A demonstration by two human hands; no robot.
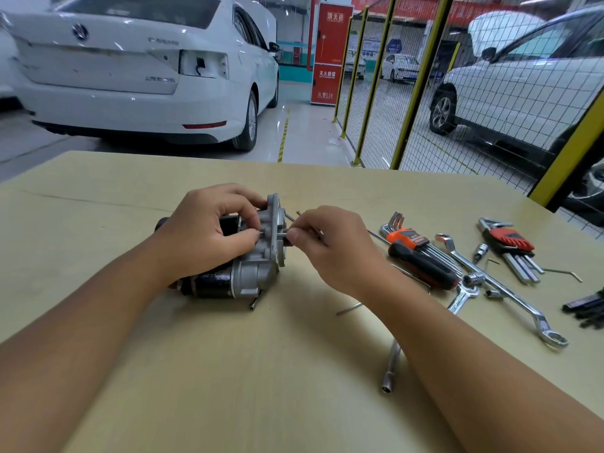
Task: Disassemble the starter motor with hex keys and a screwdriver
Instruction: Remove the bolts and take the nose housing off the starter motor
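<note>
Starter motor (248, 266): lay on its side on the table (228, 371), mid-left.
Left hand (202, 237): gripped the motor's housing.
Right hand (330, 246): pinched a thin hex key (292, 218) at the flange.

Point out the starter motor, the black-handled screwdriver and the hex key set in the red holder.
starter motor (258, 266), head view, on its grey aluminium housing.
black-handled screwdriver (421, 264), head view, mid-handle.
hex key set in the red holder (510, 240), head view, on the holder.

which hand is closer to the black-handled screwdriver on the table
Right. The right hand sits just left of the screwdriver; the left hand grips the starter motor, farther left.
</note>
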